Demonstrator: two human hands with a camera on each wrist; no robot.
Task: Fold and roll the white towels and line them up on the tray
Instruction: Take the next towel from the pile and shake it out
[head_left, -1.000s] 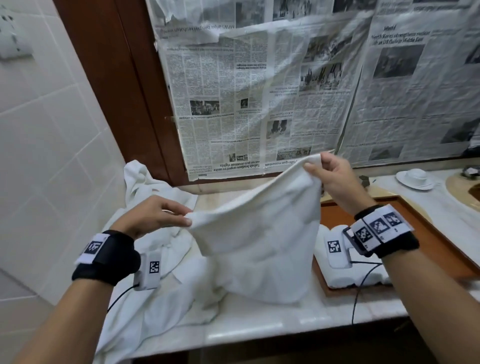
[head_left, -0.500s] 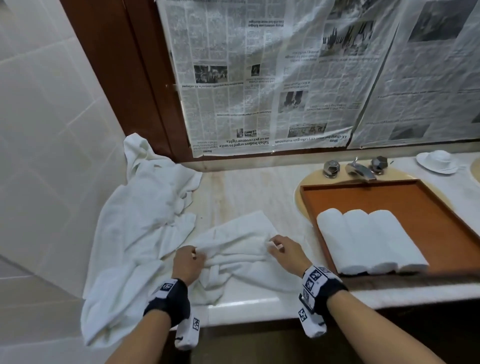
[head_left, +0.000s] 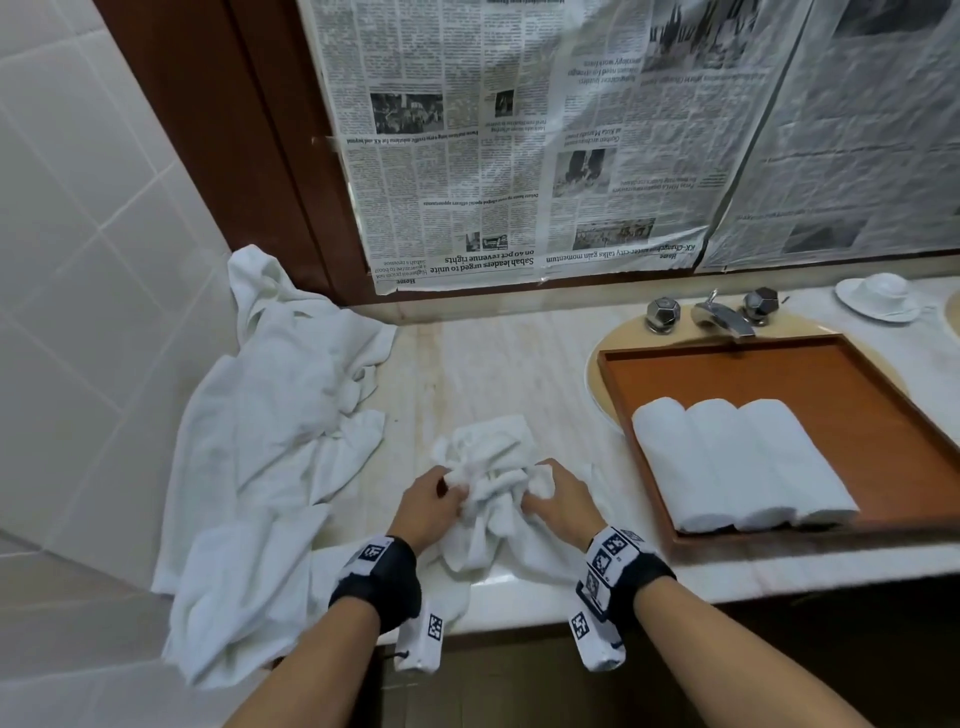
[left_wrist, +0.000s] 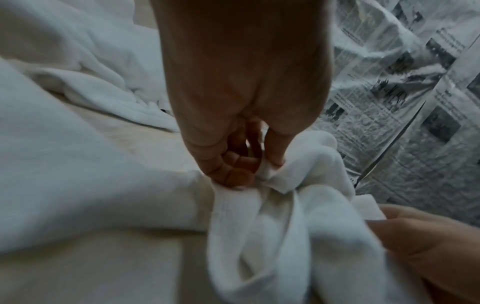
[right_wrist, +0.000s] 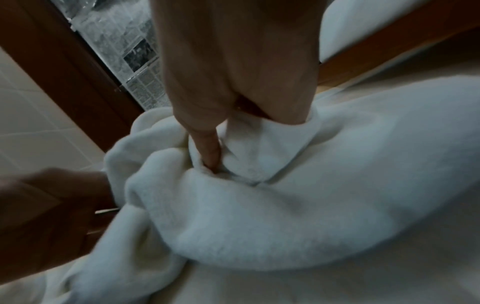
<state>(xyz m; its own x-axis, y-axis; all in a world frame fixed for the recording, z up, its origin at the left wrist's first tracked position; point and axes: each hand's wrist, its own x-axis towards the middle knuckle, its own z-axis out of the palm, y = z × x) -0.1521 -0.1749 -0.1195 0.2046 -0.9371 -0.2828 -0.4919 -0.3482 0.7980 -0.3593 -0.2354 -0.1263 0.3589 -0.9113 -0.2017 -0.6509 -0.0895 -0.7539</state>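
A crumpled white towel (head_left: 491, 467) lies bunched on the marble counter (head_left: 493, 364) near its front edge. My left hand (head_left: 434, 501) grips its left side, fingers curled into the cloth (left_wrist: 262, 176). From the other side my right hand (head_left: 556, 499) pinches the towel (right_wrist: 233, 195), the forefinger pushed into a fold. The two hands sit close together. To the right, three rolled white towels (head_left: 737, 462) lie side by side at the front of the orange-brown tray (head_left: 831, 374).
A heap of loose white towels (head_left: 260, 415) spreads over the counter's left end and hangs over the edge by the tiled wall. Behind the tray stand a faucet (head_left: 722, 314) and a white dish (head_left: 878, 296). Newspaper (head_left: 519, 130) covers the mirror behind.
The towel was held up spread between both hands, then brought down onto the counter. Since then my hands have drawn together, bunching it into a crumpled wad.
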